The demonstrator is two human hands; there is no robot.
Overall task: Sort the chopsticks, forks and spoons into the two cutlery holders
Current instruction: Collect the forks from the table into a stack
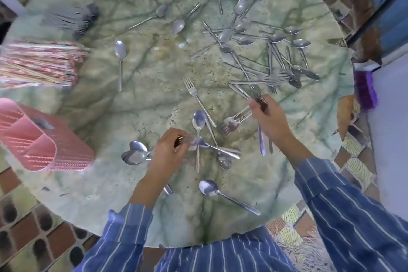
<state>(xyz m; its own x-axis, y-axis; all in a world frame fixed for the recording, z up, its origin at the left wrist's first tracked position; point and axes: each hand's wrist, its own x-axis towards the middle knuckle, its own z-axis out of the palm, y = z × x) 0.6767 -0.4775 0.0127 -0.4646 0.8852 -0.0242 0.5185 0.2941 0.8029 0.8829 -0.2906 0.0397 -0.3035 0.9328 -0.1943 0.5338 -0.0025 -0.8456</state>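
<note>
On the round, mottled pale-green stone desk (pixel 136 86), the left hand (pixel 167 152) curls its fingers shut around a few shiny steel spoons (pixel 135 153), whose smooth oval bowls fan out just left of the knuckles. The right hand (pixel 268 120) is clamped on a bundle of thin steel forks (pixel 234 121); their tines point out left of the fist and the slim handles poke out below it. Between the two hands lies a crossed heap of loose steel spoons and forks (pixel 207 139). Beyond the right hand sprawls a tangled pile of polished cutlery (pixel 265 51). Well to the left of the left hand sits a pink ribbed plastic cutlery holder (pixel 66 159) with rounded corners, and farther beyond it a blurred bundle of patterned pink-and-tan chopsticks (pixel 39 62).
</note>
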